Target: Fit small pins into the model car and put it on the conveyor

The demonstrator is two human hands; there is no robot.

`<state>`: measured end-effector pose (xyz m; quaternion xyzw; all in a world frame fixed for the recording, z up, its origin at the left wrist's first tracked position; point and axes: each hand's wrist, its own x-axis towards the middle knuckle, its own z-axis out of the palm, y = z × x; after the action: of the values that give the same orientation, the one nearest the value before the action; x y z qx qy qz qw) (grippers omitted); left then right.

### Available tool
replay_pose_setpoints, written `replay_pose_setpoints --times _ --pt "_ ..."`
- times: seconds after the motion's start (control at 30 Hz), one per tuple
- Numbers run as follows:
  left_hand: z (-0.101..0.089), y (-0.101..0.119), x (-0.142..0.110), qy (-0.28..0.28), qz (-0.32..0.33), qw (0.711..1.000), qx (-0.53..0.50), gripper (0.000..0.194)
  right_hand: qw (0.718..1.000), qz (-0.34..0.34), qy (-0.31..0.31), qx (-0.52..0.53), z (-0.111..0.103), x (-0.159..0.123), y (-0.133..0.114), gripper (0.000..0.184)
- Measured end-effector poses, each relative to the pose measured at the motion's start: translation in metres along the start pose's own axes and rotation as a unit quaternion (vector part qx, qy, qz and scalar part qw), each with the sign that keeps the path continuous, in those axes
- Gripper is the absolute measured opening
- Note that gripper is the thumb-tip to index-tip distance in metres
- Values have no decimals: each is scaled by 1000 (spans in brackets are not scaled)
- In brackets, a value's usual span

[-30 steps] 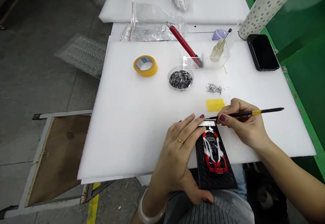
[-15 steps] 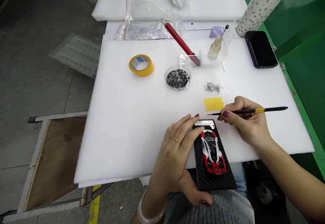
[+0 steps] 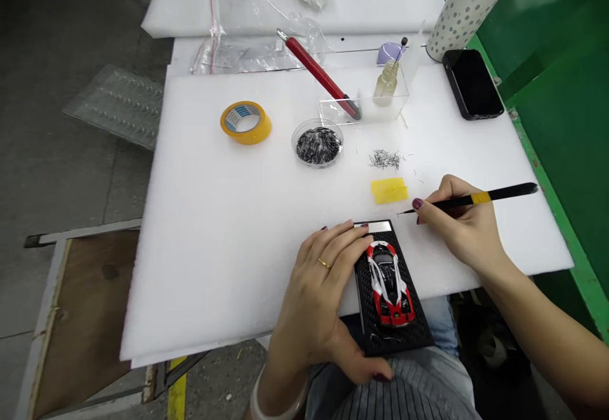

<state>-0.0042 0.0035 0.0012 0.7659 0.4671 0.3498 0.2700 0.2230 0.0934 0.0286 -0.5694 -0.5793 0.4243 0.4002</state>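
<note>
**Car on its base, brush beside it**

The model car sits on its black base, which hangs over the near edge of the foam sheet, partly above my lap. My left hand lies along the base's left side, fingers loosely spread with their tips near its far corner, thumb curled under the near end, so the base is cupped rather than pinched. My right hand rests on the foam just right of the base, apart from it, fingers pinched on a thin black brush. The brush lies almost level, its tip pointing left, above the foam between the base and a yellow pad. My right forearm slants in from the lower right.
</note>
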Motion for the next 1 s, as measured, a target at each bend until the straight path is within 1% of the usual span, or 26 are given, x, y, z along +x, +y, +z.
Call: replay_pose_setpoints --times 0.07,0.13,0.2,0.27,0.33,0.37,0.4,0.47,0.57,0.73,0.87,1.0 --pt "0 0 0 1 -2 1000 5 109 1000 -8 6 -5 -3 2 0 35" --pt "0 1 0 2 -2 1000 9 108 1000 -12 3 18 -9 6 -2 35" --pt "0 1 0 2 0 1000 10 106 999 -9 -25 45 -17 12 -6 32" --pt "0 2 0 2 1 1000 8 106 996 -6 -74 54 -23 18 -8 35" --pt "0 2 0 2 2 1000 7 106 992 8 -111 55 -24 22 -9 40" --pt "0 2 0 3 2 1000 6 105 991 21 -118 58 -22 24 -9 42" --pt "-1 1 0 3 2 1000 6 105 991 36 -116 60 -19 24 -8 43" --pt "-1 1 0 3 2 1000 8 106 992 62 -93 59 -12 25 -5 40" --pt "-2 2 0 -1 0 1000 14 106 995 72 -60 28 -2 25 -2 34" --pt "-2 3 1 6 13 1000 19 102 996 52 -58 -32 3 24 -1 26" --pt "-1 3 2 12 17 999 28 99 998 14 -45 -47 5 24 2 23" --pt "-1 3 1 12 22 999 25 100 998 18 -39 -46 6 25 4 24"
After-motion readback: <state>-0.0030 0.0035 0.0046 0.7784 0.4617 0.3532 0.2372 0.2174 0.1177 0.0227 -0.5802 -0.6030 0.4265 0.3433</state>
